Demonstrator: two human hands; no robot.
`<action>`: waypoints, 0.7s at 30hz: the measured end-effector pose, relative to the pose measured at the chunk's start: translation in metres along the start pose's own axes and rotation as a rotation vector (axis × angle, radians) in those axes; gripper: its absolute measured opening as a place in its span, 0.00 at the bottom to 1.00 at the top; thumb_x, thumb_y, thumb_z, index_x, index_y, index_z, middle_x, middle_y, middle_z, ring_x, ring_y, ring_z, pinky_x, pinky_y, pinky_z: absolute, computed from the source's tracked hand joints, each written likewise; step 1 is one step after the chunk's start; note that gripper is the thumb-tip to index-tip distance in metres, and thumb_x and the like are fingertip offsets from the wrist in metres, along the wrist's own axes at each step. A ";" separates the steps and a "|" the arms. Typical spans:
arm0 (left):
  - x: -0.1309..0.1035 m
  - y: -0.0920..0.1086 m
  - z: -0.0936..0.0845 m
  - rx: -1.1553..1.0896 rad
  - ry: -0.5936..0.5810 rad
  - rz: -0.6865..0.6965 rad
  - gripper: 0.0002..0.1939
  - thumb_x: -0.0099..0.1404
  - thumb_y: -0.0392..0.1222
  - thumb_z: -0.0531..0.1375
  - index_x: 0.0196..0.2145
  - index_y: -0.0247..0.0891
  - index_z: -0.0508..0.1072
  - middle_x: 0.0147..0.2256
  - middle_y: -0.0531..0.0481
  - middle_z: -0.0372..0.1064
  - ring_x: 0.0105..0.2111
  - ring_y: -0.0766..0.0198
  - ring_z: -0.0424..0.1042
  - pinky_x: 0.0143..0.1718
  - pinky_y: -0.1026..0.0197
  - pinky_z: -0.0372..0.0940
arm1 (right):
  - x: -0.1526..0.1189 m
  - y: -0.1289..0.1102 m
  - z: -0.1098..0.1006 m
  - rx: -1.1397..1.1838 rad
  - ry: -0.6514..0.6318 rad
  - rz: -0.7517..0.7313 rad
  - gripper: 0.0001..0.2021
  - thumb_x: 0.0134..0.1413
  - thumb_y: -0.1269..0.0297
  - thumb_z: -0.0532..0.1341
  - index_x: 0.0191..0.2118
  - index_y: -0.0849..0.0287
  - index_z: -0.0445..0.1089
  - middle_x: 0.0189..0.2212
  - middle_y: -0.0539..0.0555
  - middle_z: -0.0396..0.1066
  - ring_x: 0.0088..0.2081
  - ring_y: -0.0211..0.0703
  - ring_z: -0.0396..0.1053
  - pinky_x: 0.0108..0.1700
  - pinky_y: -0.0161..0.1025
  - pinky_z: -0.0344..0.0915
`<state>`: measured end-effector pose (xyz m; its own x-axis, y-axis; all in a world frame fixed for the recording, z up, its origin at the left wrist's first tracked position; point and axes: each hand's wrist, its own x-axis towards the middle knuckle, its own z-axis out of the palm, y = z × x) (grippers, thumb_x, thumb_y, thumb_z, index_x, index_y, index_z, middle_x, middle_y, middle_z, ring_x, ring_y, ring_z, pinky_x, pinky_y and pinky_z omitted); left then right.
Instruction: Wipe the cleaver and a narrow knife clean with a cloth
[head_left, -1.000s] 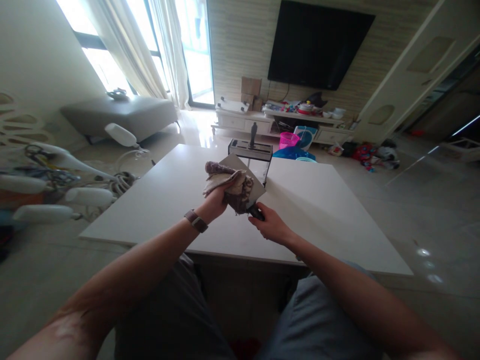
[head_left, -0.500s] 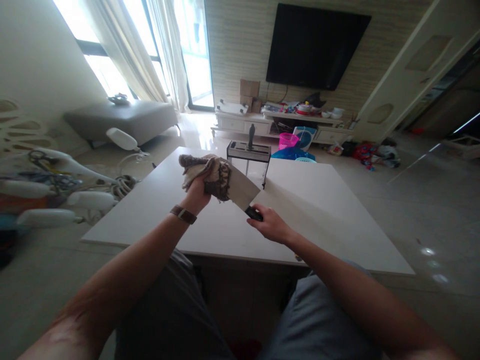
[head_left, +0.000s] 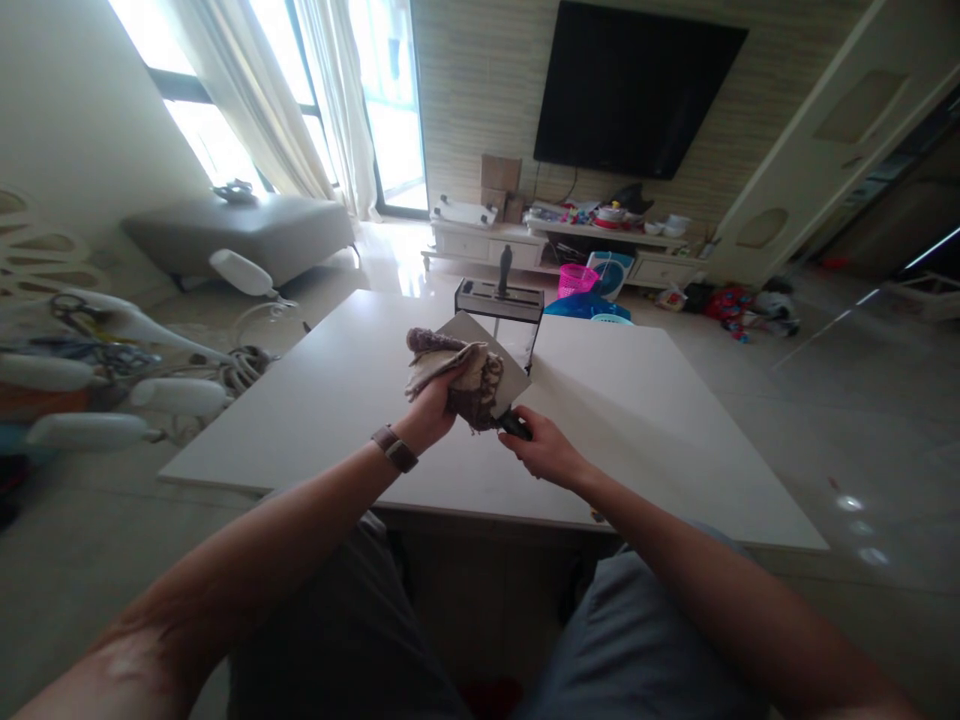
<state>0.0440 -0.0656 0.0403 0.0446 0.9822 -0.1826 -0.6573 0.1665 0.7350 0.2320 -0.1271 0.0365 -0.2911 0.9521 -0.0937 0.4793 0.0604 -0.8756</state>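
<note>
My right hand (head_left: pixel 551 452) curls its fingers around the black handle (head_left: pixel 516 424) of a broad-bladed cleaver (head_left: pixel 515 378). My left hand (head_left: pixel 433 408) grips a bunched brown-and-beige cloth (head_left: pixel 450 362) against the blade, fingertips hidden. The cleaver is over the middle of the white table (head_left: pixel 645 400), a dark-framed stand (head_left: pixel 480 297) just beyond, on the far side. I seem to be wiping; another stroke calls for fingers clear of the edge.
</note>
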 end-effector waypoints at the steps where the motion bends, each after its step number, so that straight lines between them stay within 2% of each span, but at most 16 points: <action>1: 0.000 0.001 0.001 -0.013 -0.005 0.013 0.08 0.65 0.38 0.66 0.42 0.37 0.81 0.44 0.45 0.81 0.54 0.48 0.76 0.64 0.48 0.66 | 0.000 0.000 0.000 0.024 -0.012 0.011 0.14 0.58 0.56 0.62 0.47 0.56 0.67 0.19 0.42 0.63 0.17 0.35 0.60 0.21 0.32 0.58; 7: 0.007 0.017 0.001 -0.083 0.016 0.132 0.08 0.65 0.37 0.65 0.43 0.38 0.80 0.44 0.45 0.82 0.57 0.48 0.75 0.62 0.49 0.68 | 0.000 -0.001 0.001 -0.016 0.038 -0.031 0.13 0.58 0.56 0.62 0.46 0.57 0.68 0.20 0.43 0.65 0.19 0.35 0.63 0.24 0.32 0.60; 10: 0.005 0.017 0.001 -0.064 0.012 0.128 0.09 0.64 0.38 0.66 0.43 0.38 0.81 0.45 0.45 0.82 0.57 0.48 0.75 0.62 0.48 0.68 | 0.000 0.000 0.004 -0.002 0.064 -0.039 0.13 0.58 0.56 0.62 0.44 0.57 0.68 0.20 0.43 0.65 0.20 0.35 0.63 0.24 0.33 0.60; 16: -0.009 -0.009 0.004 0.077 -0.042 0.059 0.10 0.62 0.36 0.68 0.43 0.38 0.81 0.49 0.44 0.80 0.56 0.47 0.76 0.65 0.46 0.65 | 0.003 0.002 0.006 0.034 0.105 -0.059 0.13 0.58 0.59 0.61 0.46 0.58 0.67 0.21 0.45 0.68 0.20 0.36 0.64 0.25 0.33 0.62; 21: -0.018 -0.027 0.005 0.185 -0.087 0.053 0.09 0.58 0.33 0.70 0.38 0.41 0.81 0.45 0.46 0.82 0.54 0.44 0.78 0.63 0.44 0.65 | 0.004 0.002 0.001 -0.072 0.132 -0.061 0.11 0.55 0.64 0.60 0.44 0.59 0.70 0.21 0.48 0.70 0.23 0.40 0.68 0.29 0.35 0.65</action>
<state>0.0643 -0.0877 0.0271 0.0831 0.9925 -0.0894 -0.5114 0.1195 0.8510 0.2312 -0.1237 0.0343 -0.2122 0.9769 0.0257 0.5240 0.1360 -0.8408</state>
